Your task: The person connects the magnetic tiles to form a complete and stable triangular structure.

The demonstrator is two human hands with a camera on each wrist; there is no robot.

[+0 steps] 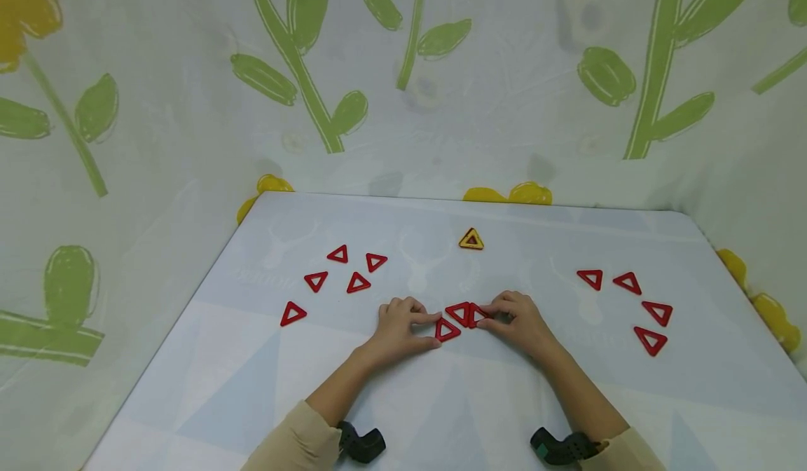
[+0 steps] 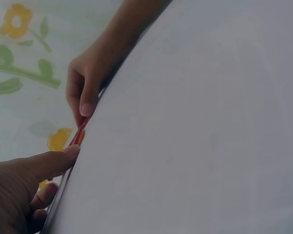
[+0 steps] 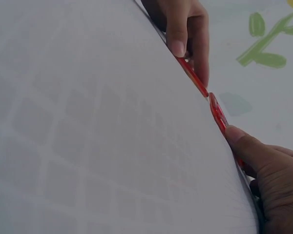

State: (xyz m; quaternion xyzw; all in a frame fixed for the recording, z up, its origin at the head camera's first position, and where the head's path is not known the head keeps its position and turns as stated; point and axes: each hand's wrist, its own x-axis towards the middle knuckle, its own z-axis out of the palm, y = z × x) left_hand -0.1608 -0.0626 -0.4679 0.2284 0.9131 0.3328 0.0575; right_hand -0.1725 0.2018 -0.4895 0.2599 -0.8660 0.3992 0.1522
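Note:
Three red hollow triangle pieces lie close together on the table between my hands in the head view. My left hand (image 1: 400, 327) pinches the left triangle (image 1: 448, 338) at its outer side with thumb and forefinger. On the other side, my right hand (image 1: 520, 320) holds the right triangle (image 1: 471, 316) between thumb and forefinger. The middle triangle (image 1: 458, 307) sits point down between these two, its edge right at the right one. In the right wrist view, a red piece (image 3: 196, 79) under the left fingertips is nearly end to end with another red piece (image 3: 218, 113) at the right hand.
Several loose red triangles (image 1: 293, 319) are scattered on the left of the white table (image 1: 403, 422). More red triangles (image 1: 651, 332) form a curved row on the right. A yellow triangle (image 1: 471, 245) with a red centre lies near the back edge. Flower-patterned cloth (image 1: 492, 127) hangs behind.

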